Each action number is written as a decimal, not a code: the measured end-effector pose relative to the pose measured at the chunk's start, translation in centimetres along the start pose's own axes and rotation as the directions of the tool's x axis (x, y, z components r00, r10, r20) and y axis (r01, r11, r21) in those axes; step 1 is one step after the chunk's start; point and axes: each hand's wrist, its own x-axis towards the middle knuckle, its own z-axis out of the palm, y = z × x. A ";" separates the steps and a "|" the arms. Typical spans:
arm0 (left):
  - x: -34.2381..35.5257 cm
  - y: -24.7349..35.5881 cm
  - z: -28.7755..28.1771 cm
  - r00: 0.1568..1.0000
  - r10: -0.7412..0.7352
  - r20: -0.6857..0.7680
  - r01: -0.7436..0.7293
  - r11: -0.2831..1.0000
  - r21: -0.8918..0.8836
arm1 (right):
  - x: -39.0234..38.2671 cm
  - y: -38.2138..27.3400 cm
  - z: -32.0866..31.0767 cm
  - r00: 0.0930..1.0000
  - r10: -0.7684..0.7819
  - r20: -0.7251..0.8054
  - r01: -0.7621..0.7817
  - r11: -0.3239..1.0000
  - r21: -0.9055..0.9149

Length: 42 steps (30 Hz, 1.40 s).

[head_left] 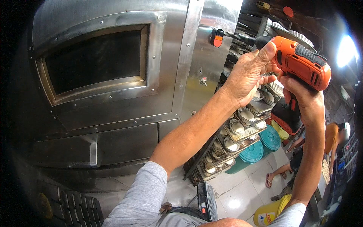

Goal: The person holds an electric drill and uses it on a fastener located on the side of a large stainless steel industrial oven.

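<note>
An orange and black cordless drill (302, 62) is raised at the upper right, its chuck and long bit (242, 37) pointing left. My right hand (304, 94) is wrapped round its grip from below. My left hand (251, 68) supports the drill's front end, thumb against the body just behind the chuck and fingers curled beneath. The bit's tip reaches the edge of a black and orange switch (217, 38) on the steel panel; whether it touches cannot be told. Lower on that panel is a small toggle switch (203, 80).
A large steel oven (170, 75) with a dark window fills the left. Behind my arms stands a rack with trays of dough in fluted cups (237, 126). Teal lidded bins (251, 152), a yellow bucket (270, 212) and an open tool case (207, 200) stand on the floor. Another person (331, 140) is at right.
</note>
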 end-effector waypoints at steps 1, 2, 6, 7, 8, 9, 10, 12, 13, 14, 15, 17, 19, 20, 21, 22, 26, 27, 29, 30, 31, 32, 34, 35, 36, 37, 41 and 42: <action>-0.1 0.1 0.1 1.000 0.002 -0.007 -0.002 1.000 0.003 | -0.1 -0.2 0.1 1.000 0.009 -0.006 -0.009 1.000 -0.009; -0.1 0.1 0.2 1.000 -0.001 -0.008 0.001 1.000 -0.003 | -0.1 -0.3 0.1 1.000 0.007 0.002 -0.007 1.000 -0.014; -0.2 0.4 0.4 1.000 -0.014 -0.018 0.014 1.000 -0.012 | 0.0 -0.4 0.1 1.000 0.003 0.015 -0.002 1.000 -0.022; -0.2 0.4 0.4 1.000 -0.017 -0.022 0.017 1.000 -0.015 | 0.0 -0.4 0.1 1.000 0.005 0.013 -0.004 1.000 -0.025; -0.2 0.3 0.3 1.000 -0.020 -0.021 0.020 1.000 -0.019 | 0.0 -0.3 0.1 1.000 0.015 0.013 -0.014 0.999 -0.030; -0.2 0.2 0.1 1.000 -0.022 -0.021 0.022 1.000 -0.019 | 0.0 -0.3 0.0 1.000 0.023 0.014 -0.022 0.999 -0.032; -0.1 0.2 0.0 0.999 -0.024 -0.021 0.023 1.000 -0.020 | 0.1 -0.3 0.1 0.999 0.031 0.014 -0.031 0.999 -0.035; -0.1 0.2 0.2 0.999 -0.023 -0.028 0.022 1.000 -0.021 | 0.0 -0.4 0.1 0.999 0.041 0.005 -0.041 0.998 -0.046; -0.1 0.1 0.3 0.999 -0.024 -0.030 0.023 0.999 -0.022 | -0.1 -0.4 0.0 0.999 0.047 -0.001 -0.047 0.998 -0.052; -0.1 -0.1 0.3 0.999 -0.026 -0.027 0.026 0.999 -0.022 | -0.2 -0.4 -0.2 0.999 0.048 -0.003 -0.048 0.998 -0.051; -0.1 0.0 0.3 0.999 -0.027 -0.029 0.027 0.999 -0.018 | -0.1 -0.4 -0.2 0.999 0.049 -0.001 -0.049 0.998 -0.048; -0.2 0.2 0.3 0.999 -0.028 -0.034 0.027 1.000 -0.010 | -0.1 -0.4 0.0 0.999 0.044 -0.004 -0.044 0.999 -0.026; -0.3 0.2 0.3 0.999 -0.031 -0.042 0.031 0.999 -0.006 | -0.3 -0.3 0.4 0.999 0.039 -0.014 -0.039 0.999 0.011; -0.3 0.2 0.2 0.999 -0.034 -0.042 0.034 0.999 -0.001 | -0.3 -0.3 0.4 0.999 0.044 0.001 -0.044 0.999 -0.017; -0.2 0.2 0.1 0.998 -0.037 -0.041 0.037 0.999 0.000 | -0.3 -0.5 0.2 0.999 0.050 0.014 -0.050 0.998 -0.048; -0.2 0.1 0.1 0.998 -0.040 -0.039 0.040 0.999 0.001 | -0.3 -0.5 0.1 0.998 0.057 0.026 -0.055 0.995 -0.078; -0.3 0.0 0.4 0.999 -0.026 -0.045 0.027 1.000 0.016 | -0.7 0.7 0.0 1.000 0.000 -0.020 0.000 1.000 -0.006; -0.3 0.1 1.1 0.999 -0.038 -0.028 0.038 0.999 0.011 | -1.5 0.4 -0.2 0.999 -0.012 -0.051 0.012 1.000 -0.003; -0.6 -0.4 1.3 0.998 -0.060 -0.008 0.061 0.998 0.028 | -2.9 0.6 -0.2 0.995 -0.030 -0.093 0.030 1.000 -0.002; -1.0 -0.2 2.1 0.999 -0.049 0.015 0.049 0.999 0.005 | -3.8 0.8 -0.2 0.991 -0.006 -0.132 0.010 0.999 0.036; -1.4 0.0 2.7 0.999 -0.036 0.031 0.037 0.999 -0.012 | -4.6 1.2 0.0 0.987 0.020 -0.162 -0.007 0.997 0.081; -1.4 -0.5 2.6 0.997 -0.005 0.074 0.005 1.000 -0.004 | -5.4 1.3 0.3 0.985 0.026 -0.169 -0.002 0.990 0.141; -2.3 -0.4 3.3 0.996 -0.040 0.086 0.041 0.999 -0.002 | -7.1 1.6 1.4 0.970 0.034 -0.241 0.008 0.985 0.171; -2.6 -0.7 3.2 0.990 -0.073 0.125 0.072 0.997 0.008 | -7.8 1.8 1.6 0.964 0.049 -0.262 0.001 0.983 0.186; -3.2 -0.8 4.1 0.993 -0.053 0.103 0.054 0.998 -0.014 | -8.9 2.1 1.6 0.954 0.090 -0.285 -0.032 0.979 0.202; -3.9 -1.2 4.2 0.991 -0.089 0.101 0.091 0.996 -0.018 | -9.9 2.6 1.8 0.946 0.131 -0.298 -0.060 0.970 0.237; -6.7 -5.1 4.2 0.982 -0.163 0.096 0.171 0.982 -0.082 | -14.2 5.5 3.2 0.902 0.191 -0.387 -0.033 0.925 0.379; -7.5 -6.5 4.0 0.963 -0.248 0.105 0.254 0.965 -0.057 | -15.8 6.3 3.1 0.887 0.295 -0.356 -0.108 0.881 0.460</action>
